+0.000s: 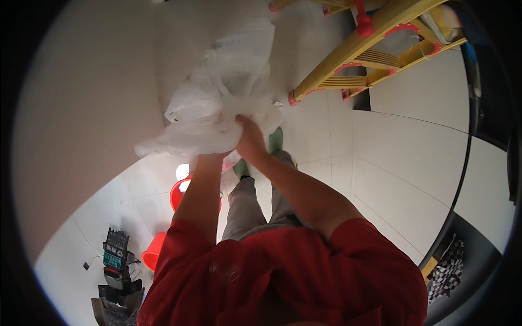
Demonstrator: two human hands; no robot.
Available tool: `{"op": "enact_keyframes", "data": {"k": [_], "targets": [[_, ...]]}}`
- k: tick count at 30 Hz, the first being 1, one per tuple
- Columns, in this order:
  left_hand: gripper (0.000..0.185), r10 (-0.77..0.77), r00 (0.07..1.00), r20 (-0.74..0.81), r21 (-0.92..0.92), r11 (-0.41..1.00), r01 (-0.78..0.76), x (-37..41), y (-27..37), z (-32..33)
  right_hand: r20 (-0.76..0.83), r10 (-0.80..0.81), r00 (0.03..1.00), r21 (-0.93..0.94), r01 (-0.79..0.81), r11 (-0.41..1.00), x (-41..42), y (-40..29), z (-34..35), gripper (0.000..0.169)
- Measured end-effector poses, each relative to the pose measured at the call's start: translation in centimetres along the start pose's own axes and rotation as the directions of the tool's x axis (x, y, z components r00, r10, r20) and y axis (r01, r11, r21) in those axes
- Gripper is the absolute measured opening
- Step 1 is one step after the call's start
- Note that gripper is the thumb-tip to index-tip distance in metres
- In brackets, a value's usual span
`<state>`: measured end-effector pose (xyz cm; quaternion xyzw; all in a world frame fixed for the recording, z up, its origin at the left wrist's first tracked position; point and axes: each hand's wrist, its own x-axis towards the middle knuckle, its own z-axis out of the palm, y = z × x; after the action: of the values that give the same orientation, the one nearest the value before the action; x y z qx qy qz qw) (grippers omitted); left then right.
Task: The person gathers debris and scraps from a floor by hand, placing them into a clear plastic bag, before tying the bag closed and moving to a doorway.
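Note:
A large bundle of thin, translucent white plastic sheeting (191,132) is gathered before me. Its far part (244,53) spreads up and away, blurred in places. My right hand (251,136) grips the near edge of the plastic, thumb on top. The folds cover most of my left hand (227,153), which is under the bundle close to my right hand. Only a small part of it shows at the edge, so its fingers are hidden. Below the plastic are my feet in green footwear (276,139) on the pale tiled floor (310,175).
A yellow stepladder (346,53) with red feet stands at the upper right. Red buckets (175,195) are by my left arm. A plain wall (94,102) rises at left; a two-wheeler (114,269) with a plate is at lower left. A checkered cloth (448,269) lies at lower right.

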<state>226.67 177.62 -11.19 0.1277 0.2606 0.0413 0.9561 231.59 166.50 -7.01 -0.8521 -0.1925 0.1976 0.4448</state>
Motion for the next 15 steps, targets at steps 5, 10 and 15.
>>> {"op": "enact_keyframes", "data": {"k": [5, 10, 15], "targets": [[0.061, 0.025, 0.990, -0.139, 0.026, 0.999, -0.022, 5.1, -0.4, -6.8, 0.484, 0.032, 0.875, -0.071, 0.003, 0.997, 4.6, 6.2, 3.1, 0.038], [0.059, 0.057, 0.952, -0.301, 0.039, 0.998, -0.048, 6.4, -1.1, -14.4, 0.585, -0.026, 0.811, 0.462, -0.307, 0.832, 8.4, 15.0, 0.4, 0.051], [0.057, 0.091, 0.885, -0.457, 0.068, 0.995, -0.067, 3.8, -1.3, -19.8, 0.203, 0.493, 0.846, -0.278, -0.433, 0.857, 13.3, 37.7, 0.9, 0.027]]}}
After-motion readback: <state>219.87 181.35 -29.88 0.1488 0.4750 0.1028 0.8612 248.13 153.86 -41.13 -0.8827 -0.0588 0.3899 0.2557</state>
